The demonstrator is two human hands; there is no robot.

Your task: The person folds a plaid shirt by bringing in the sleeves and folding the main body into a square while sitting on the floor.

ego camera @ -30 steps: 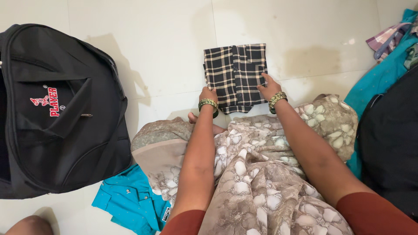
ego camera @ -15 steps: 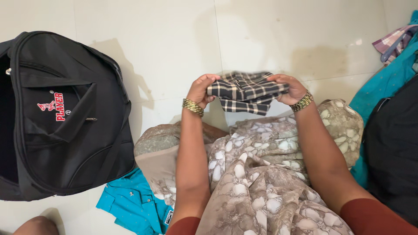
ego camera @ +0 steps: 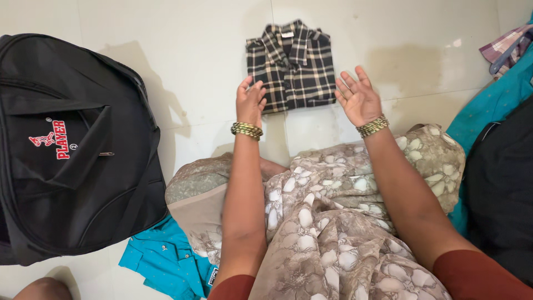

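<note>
Both hands are empty and spread: the left hand (ego camera: 250, 103) hovers with fingers loosely open at the lower left corner of the folded checked shirt (ego camera: 291, 65), touching or nearly touching its edge, while the right hand (ego camera: 358, 99) is held palm-up with fingers fanned, just beside the shirt's lower right corner and apart from it. Largest in view, the black duffel bag (ego camera: 72, 144) lies on the white tiled floor (ego camera: 183, 50) well to the left of the shirt. Next in size, the floral brown garment (ego camera: 333, 222) covers the person's lap between the two forearms. A turquoise shirt (ego camera: 166, 258) lies partly under that garment, near the bag's lower edge, and more cloth in turquoise and pale check sits at the right edge of the frame. The checked shirt lies flat on the floor, collar away from the person, folded into a compact rectangle with its front panels squared. To judge from this, the fold is complete; good practice is to keep both palms low and level over the two near corners, so that any lift takes the bundle evenly and the layers do not slide apart. Stacked bangles (ego camera: 247, 130) circle each wrist.
</note>
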